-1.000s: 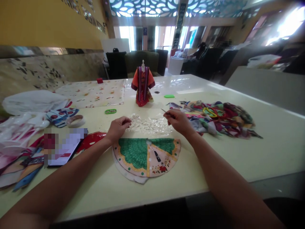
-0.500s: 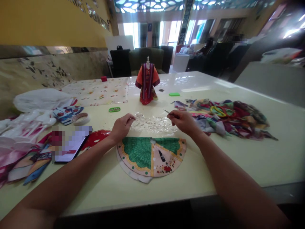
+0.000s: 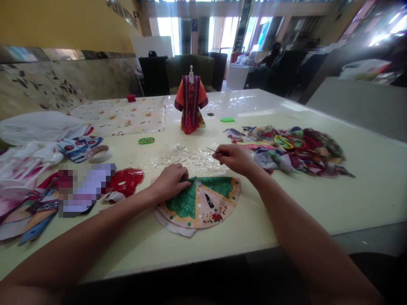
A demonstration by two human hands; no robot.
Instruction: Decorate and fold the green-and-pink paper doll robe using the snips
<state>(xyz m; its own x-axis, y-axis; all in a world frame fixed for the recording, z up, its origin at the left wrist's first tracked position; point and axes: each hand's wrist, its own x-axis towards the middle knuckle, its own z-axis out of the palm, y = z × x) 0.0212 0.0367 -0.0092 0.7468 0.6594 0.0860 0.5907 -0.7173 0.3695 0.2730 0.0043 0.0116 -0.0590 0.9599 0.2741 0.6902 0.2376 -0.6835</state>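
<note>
My left hand (image 3: 171,180) rests at the upper left edge of a half-circle fabric piece (image 3: 182,205), its fingers and thumb bent closed on that edge. The piece lies flat on the table, green with a yellow scalloped border and a pale panel bearing a red flower and a black shape. A white backing shows under its lower left rim. Just above the piece, my right hand (image 3: 233,157) is closed on a thin pointed tool (image 3: 210,149), whose tip points left. Beneath that tip, small bits lie scattered on a shiny clear sheet (image 3: 178,156).
A small dress form in an orange and red robe (image 3: 191,106) stands behind. Fabric scraps (image 3: 295,150) are heaped at right. On the left are a phone (image 3: 87,190), a red shiny piece (image 3: 129,181), a tape roll (image 3: 99,153) and a green tray (image 3: 146,140).
My left hand has come down from the scattered bits onto the half-circle's upper edge. My right hand still holds the pointed tool near the bits. The whole view has shifted slightly.
</note>
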